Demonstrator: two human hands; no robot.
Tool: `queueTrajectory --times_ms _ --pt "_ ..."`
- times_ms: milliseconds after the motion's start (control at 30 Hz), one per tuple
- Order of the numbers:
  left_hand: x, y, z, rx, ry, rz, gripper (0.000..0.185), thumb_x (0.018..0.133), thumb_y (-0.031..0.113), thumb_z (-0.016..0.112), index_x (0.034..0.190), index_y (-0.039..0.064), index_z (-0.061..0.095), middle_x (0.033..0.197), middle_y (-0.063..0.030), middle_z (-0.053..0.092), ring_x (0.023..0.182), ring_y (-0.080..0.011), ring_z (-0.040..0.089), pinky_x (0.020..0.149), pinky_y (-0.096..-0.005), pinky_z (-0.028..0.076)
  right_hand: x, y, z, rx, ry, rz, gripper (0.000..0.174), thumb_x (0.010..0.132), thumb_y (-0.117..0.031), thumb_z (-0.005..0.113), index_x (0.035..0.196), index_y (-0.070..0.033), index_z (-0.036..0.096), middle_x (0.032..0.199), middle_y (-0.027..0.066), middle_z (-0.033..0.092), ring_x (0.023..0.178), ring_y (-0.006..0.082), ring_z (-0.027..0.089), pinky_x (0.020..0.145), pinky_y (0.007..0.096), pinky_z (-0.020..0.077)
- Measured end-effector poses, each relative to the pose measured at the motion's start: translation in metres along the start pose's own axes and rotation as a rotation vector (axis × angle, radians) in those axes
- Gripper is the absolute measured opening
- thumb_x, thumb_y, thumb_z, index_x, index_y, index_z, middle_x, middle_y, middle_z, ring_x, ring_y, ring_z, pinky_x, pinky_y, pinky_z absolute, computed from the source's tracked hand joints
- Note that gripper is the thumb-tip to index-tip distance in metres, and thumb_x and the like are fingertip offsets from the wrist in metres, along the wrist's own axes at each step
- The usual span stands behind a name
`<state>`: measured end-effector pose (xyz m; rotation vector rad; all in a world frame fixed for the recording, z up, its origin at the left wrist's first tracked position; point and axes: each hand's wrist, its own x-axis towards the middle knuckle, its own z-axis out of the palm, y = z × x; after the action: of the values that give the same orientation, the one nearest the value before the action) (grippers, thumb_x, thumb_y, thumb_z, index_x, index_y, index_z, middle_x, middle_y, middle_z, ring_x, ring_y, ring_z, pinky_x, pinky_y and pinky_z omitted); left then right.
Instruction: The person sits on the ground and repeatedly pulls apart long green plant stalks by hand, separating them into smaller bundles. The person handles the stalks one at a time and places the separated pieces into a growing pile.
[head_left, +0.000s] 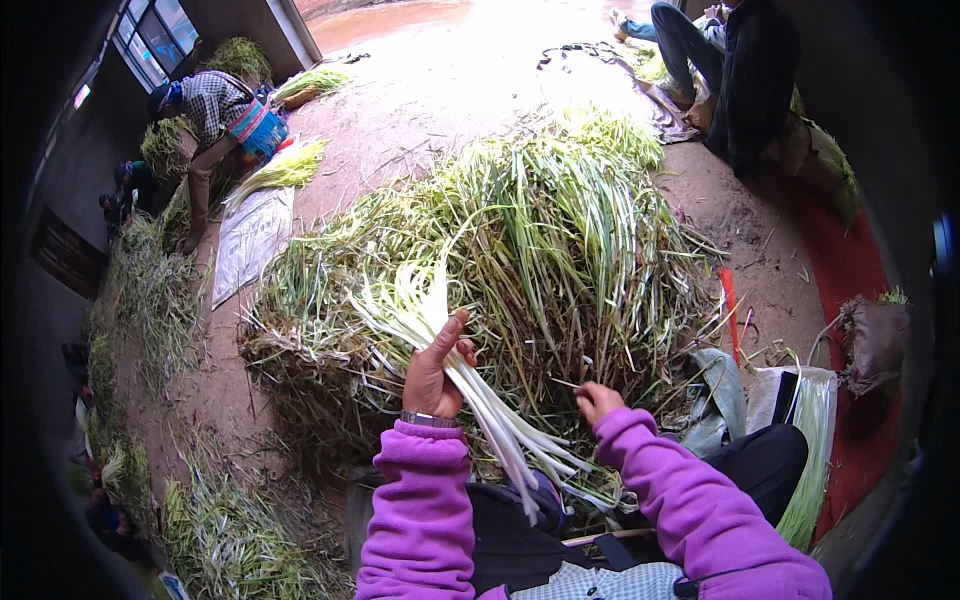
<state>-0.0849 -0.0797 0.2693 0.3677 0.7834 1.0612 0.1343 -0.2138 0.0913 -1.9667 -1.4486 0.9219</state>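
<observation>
My left hand (439, 371) grips a bunch of long blanched stalks (499, 420), like garlic chives. Their white ends slant down toward my lap, and their pale yellow-green leaves fan out above the thumb. At the near edge of a large heap of green and yellow leafy stalks (525, 225), the fingers of my right hand (598, 401) are curled, with a thin stalk (564, 384) at the fingertips. Dry brown leaves and roots tangle along the heap's near side.
Cleaned pale stalks (806, 442) lie in a wrapper at my right, near a red mat (855, 262) and red ties (729, 307). A person (214, 112) bends over stalks at left, beside a white sack (251, 240). Another person (757, 75) sits at upper right.
</observation>
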Motion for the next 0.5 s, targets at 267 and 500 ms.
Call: queueTrajectory --times_ms 267,500 --pt "0.000 -0.004 0.021 0.013 -0.064 0.211 0.051 0.078 0.006 0.053 0.123 0.006 0.030 0.110 -0.0129 0.052 0.077 -0.0149 0.057 0.065 -0.0268 0.049 0.057 0.006 0.027 -0.217 -0.174 0.393 0.039 0.078 -0.026 0.052 0.113 -0.010 0.048 0.100 0.0168 0.057 0.094 0.0316 0.054 0.084 0.0373 0.0412" --pt "0.019 -0.014 -0.005 -0.101 0.037 -0.104 0.042 0.072 0.002 0.052 0.113 0.008 0.045 0.094 -0.0067 0.058 0.094 -0.0253 0.055 0.081 -0.0392 0.046 0.067 -0.010 0.035 -0.397 -0.092 0.399 0.037 0.077 -0.039 0.055 0.094 -0.007 0.048 0.084 0.0189 0.060 0.082 0.0349 0.057 0.073 0.0423 0.0445"
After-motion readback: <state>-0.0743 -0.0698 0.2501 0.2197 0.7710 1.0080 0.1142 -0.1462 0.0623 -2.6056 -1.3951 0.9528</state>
